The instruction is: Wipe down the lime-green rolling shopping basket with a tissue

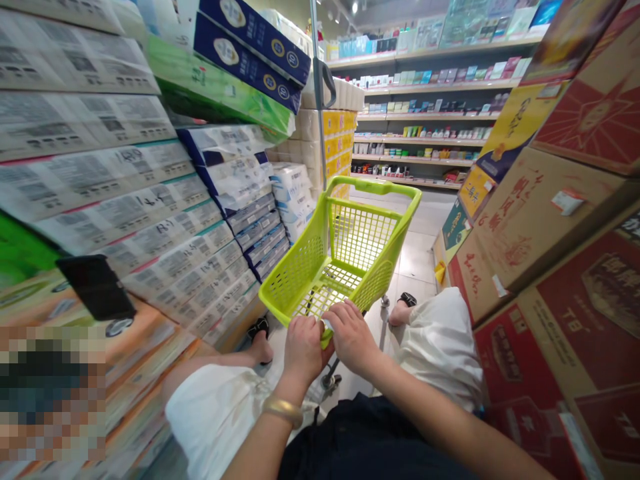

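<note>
In front of my legs stands a lime-green plastic shopping cart point(293, 277) with lattice walls, and no goods show inside it. My left hand point(304, 347), below a gold bracelet point(283, 411), has its fingers curled over the cart's near rim. Close beside it, my right hand point(351, 333) is also closed on that rim. A small white patch shows between the two hands, too small to name. Parts of the rim are hidden under the fingers. Casters show below the basket.
Wrapped paper packs point(150, 200) are stacked along the left, with a black phone point(97, 287) on the near pile. Cardboard cartons point(525, 213) rise on the right. A grey pole point(320, 120) and product shelves point(425, 87) stand beyond the cart. Tiled floor point(417, 253) shows between.
</note>
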`<state>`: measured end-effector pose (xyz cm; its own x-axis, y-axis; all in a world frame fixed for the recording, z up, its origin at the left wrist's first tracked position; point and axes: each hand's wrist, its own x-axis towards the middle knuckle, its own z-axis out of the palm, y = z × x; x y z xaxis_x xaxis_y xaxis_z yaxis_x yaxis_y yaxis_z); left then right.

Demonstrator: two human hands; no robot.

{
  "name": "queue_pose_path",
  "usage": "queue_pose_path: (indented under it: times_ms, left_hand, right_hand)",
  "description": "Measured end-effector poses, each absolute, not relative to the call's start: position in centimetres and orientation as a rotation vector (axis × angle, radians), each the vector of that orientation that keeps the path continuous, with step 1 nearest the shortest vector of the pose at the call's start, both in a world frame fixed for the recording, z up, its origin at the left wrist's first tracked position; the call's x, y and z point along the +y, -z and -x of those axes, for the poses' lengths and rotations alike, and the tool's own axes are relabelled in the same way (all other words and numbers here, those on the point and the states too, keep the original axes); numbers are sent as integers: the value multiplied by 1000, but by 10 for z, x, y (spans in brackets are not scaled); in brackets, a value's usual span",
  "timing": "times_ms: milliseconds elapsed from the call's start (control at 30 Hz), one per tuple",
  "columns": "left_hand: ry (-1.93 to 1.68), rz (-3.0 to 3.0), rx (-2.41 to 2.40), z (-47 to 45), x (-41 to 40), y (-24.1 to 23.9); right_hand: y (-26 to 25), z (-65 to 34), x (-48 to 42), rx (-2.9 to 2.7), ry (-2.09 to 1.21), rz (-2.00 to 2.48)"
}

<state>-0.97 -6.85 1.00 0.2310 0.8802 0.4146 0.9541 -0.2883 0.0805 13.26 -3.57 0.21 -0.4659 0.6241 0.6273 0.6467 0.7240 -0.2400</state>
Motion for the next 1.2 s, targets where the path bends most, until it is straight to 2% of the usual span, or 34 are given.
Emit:
queue_pose_path:
  times_ms: [333,633,900,1067,1200]
  left_hand:
    - [566,2280,-1776,10,-70,-13]
    - [583,2307,-1723,13,-68,-9]
    - [552,2283,-1757,10,-70,-13]
    - [585,2286,-1705,12,-69,-9]
    - [588,2278,-1678,14,-69,-7]
  right_hand:
    - [-9,-150,-5,-2102,101,1154]
    - [-2,-134,-33,-2221,67,941]
    - [-10,-150,-6,-2111,82,1157]
    - [-3,-130,-39,-2194,30,985]
    - [-5,-137,-32,-2236,59,941]
